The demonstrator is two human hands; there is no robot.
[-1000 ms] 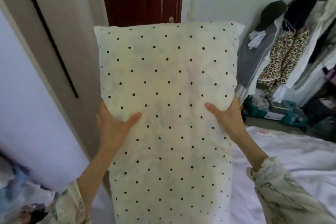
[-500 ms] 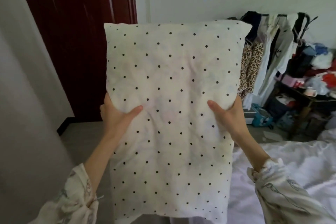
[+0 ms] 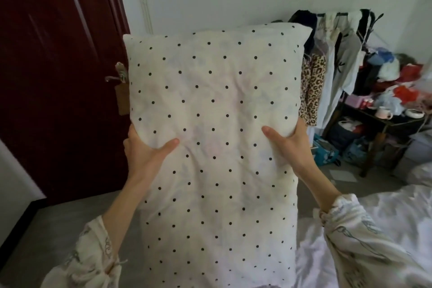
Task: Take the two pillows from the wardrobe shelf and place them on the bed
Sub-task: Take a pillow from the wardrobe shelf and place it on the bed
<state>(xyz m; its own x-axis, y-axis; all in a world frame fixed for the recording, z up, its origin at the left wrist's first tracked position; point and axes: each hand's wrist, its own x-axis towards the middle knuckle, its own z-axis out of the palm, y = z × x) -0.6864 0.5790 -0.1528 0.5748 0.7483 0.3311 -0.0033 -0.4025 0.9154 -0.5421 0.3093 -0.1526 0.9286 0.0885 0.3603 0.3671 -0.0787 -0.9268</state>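
A cream pillow with small black dots [image 3: 217, 105] stands upright in front of me, filling the middle of the view. My left hand [image 3: 146, 154] grips its left edge with the thumb pressed into the front. On the opposite edge my right hand [image 3: 288, 145] holds it the same way. The bed [image 3: 383, 215], covered in white sheets, lies at the lower right, below and partly behind the pillow. No wardrobe and no second pillow are in view.
A dark red door [image 3: 58, 77] with a handle [image 3: 114, 77] stands at the left. A clothes rack [image 3: 336, 58] hangs along the back wall. A cluttered dark table [image 3: 385, 121] and bags on the grey floor [image 3: 77, 217] fill the right corner.
The view has swung to the right, from the wardrobe side towards the door, the clothes rack and the bed. The pillow stays upright in both hands.
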